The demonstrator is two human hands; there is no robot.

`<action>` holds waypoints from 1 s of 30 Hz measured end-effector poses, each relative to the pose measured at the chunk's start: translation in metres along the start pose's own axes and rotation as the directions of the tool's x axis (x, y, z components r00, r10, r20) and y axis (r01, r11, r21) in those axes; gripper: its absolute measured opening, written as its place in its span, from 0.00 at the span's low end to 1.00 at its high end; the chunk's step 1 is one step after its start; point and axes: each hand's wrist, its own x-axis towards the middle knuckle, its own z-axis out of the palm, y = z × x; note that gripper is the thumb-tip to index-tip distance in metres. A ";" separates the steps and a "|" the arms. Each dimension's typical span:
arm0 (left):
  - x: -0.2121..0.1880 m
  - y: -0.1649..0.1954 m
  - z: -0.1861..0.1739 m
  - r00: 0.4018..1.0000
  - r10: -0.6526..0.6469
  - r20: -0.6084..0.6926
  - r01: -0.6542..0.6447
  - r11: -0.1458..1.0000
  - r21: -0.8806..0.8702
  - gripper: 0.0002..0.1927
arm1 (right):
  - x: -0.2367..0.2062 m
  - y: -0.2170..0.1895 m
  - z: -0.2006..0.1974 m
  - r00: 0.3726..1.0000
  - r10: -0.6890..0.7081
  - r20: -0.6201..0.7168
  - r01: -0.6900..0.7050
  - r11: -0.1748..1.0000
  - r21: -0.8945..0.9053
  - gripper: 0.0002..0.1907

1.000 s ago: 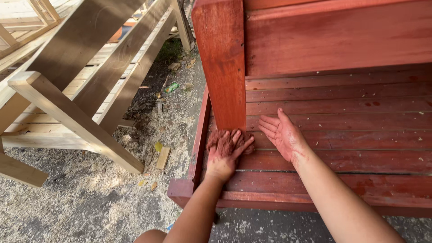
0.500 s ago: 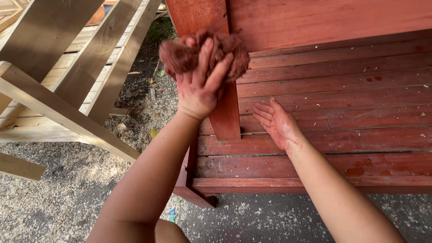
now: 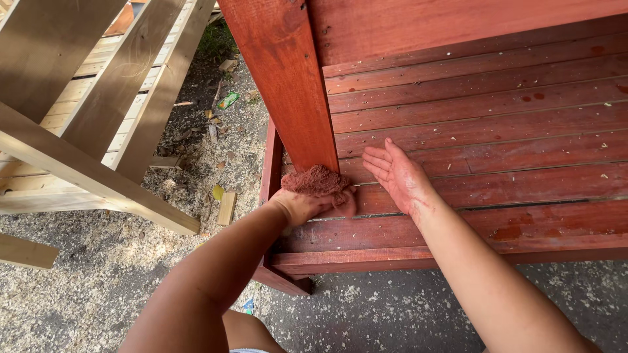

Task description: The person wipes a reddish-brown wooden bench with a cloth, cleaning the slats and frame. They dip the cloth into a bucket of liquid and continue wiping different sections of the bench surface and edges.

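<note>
Change since earlier frame: we note the left hand [image 3: 313, 204] has come down from high on the post to its foot, bringing the rag with it; the right hand has barely shifted.
Left hand: fingers closed around a red-stained rag [image 3: 316, 180], pressing it against the base of the upright post [image 3: 282, 78] where it meets the slats.
Right hand: the right hand [image 3: 398, 174] lies edge-down on a slat, fingers straight and held close together, holding nothing; palm smeared with red stain.
Work piece: a slatted wooden frame [image 3: 497, 131], red-brown over the post, back board and all slats in view.
Done, in our judgement: staining looks largely complete on the visible faces; colour is even, with a few darker drips [image 3: 528, 97] on the upper slats.
Left, in our judgement: the post-to-slat corner is under the rag now; drips remain to be wiped.
Surroundings: bare, unstained timber frames [image 3: 91, 117] stand to the left; sawdust-strewn ground [image 3: 85, 281] below.
</note>
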 end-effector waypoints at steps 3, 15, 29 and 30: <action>-0.006 0.000 0.004 0.975 -0.042 -0.219 0.056 0.997 0.058 0.26 | 0.002 0.010 0.002 1.000 -0.001 0.022 0.001 1.000 0.026 0.41; 0.014 0.014 0.001 0.811 0.190 -0.553 -0.108 0.978 0.178 0.26 | -0.005 0.025 -0.004 0.999 0.024 -0.045 -0.024 1.000 -0.005 0.41; -0.020 0.005 0.018 0.955 -0.049 -0.293 0.173 0.893 0.416 0.30 | -0.019 0.030 -0.009 0.997 0.022 -0.069 -0.023 1.000 -0.006 0.39; -0.023 0.006 0.021 0.921 -0.085 -0.380 0.234 0.900 0.367 0.32 | -0.020 0.030 -0.011 0.998 0.014 -0.069 -0.015 1.000 -0.019 0.39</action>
